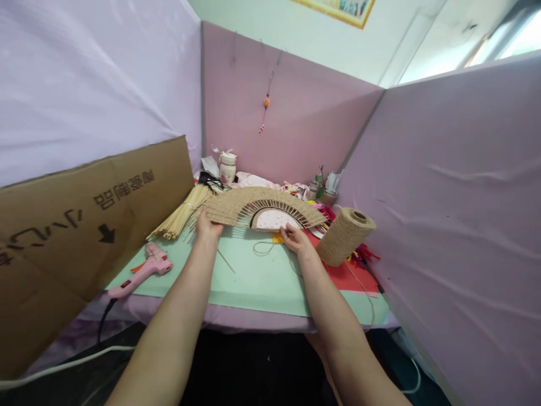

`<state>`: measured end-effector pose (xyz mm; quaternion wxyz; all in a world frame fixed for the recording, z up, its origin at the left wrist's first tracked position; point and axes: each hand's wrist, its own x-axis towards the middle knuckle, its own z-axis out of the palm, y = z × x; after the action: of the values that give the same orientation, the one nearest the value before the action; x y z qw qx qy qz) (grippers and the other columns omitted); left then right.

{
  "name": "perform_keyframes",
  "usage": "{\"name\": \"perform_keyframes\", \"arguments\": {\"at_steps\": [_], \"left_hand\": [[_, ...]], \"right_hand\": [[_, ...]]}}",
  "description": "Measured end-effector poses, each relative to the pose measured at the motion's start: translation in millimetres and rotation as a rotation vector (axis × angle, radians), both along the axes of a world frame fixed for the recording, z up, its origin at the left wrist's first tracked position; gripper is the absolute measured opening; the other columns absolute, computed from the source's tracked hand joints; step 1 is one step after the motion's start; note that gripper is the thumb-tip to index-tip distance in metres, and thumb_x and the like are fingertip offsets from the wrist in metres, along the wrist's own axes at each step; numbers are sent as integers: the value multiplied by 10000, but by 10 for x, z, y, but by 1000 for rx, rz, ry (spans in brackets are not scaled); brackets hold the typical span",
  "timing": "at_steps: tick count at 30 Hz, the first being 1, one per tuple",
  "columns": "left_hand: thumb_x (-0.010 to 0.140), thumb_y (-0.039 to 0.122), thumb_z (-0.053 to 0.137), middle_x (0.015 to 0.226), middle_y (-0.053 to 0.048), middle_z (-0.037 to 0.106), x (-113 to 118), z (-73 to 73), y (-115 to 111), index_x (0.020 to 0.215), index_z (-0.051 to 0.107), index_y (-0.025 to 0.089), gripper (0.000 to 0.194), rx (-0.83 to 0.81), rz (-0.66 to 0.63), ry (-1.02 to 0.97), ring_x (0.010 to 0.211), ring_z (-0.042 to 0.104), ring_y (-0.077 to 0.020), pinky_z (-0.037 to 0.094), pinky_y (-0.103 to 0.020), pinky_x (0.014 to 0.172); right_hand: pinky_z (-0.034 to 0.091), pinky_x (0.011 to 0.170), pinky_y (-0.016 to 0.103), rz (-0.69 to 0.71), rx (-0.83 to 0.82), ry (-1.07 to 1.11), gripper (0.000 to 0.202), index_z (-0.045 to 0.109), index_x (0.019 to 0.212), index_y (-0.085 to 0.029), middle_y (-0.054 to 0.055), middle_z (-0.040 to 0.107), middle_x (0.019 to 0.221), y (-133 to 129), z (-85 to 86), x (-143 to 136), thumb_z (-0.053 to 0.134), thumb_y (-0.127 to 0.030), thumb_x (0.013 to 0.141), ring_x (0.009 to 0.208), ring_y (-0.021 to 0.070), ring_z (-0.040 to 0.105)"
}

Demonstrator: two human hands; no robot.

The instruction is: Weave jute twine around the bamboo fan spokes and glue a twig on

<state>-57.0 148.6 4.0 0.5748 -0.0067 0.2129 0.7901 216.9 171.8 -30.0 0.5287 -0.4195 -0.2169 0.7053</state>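
A half-round fan (pixel 253 198) of thin sticks woven with tan twine is held up over the table, its inner half-disc white with small red spots. My left hand (pixel 208 226) grips the fan's left end, fingers partly hidden behind it. At the lower edge of the half-disc, my right hand (pixel 295 238) pinches the fan between thumb and fingers. A loop of twine (pixel 262 248) lies on the mint-green table cover (pixel 257 282) below the fan. Right of my right hand stands a tilted twine spool (pixel 344 237).
A pink glue gun (pixel 143 270) lies at the left, beside a leaning cardboard sheet (pixel 97 225). Behind my left hand is a bundle of thin sticks (pixel 181 214). A white bottle (pixel 227 167) stands at the back. Red sheets (pixel 350 279) lie under the spool.
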Motion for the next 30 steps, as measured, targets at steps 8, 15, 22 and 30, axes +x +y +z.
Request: {"name": "perform_keyframes", "arguments": {"at_steps": [8, 15, 22, 30], "left_hand": [[909, 243, 491, 1193, -130, 672, 52, 9, -68, 1100, 659, 146, 272, 23, 119, 4, 1156, 599, -222, 475, -392, 969], [885, 246, 557, 1172, -123, 682, 202, 82, -193, 960, 683, 150, 176, 118, 233, 70, 1112, 622, -204, 486, -341, 944], [843, 369, 639, 1111, -97, 706, 398, 223, -429, 974, 680, 200, 218, 178, 237, 190, 1093, 635, -242, 509, -354, 891], [806, 358, 691, 1272, -73, 636, 493, 208, -503, 1108, 686, 231, 327, 267, 285, 306, 1267, 517, -238, 438, -366, 1021]], "right_hand": [[518, 362, 189, 218, 178, -426, 149, 619, 680, -136, 44, 672, 533, -524, 273, 363, 726, -34, 702, 426, 152, 638], [540, 658, 204, 284, 732, -749, 117, 731, 781, -188, 25, 738, 782, -328, 939, -379, 745, -105, 700, 694, 127, 665], [468, 933, 375, 497, 1537, -1250, 311, 724, 997, -185, 46, 729, 1007, 24, 1746, -1633, 498, -75, 814, 958, 187, 646], [500, 838, 266, 1273, 1569, -1370, 497, 739, 944, -171, -6, 751, 946, 231, 2060, -2374, 424, 66, 641, 916, 143, 669]]}}
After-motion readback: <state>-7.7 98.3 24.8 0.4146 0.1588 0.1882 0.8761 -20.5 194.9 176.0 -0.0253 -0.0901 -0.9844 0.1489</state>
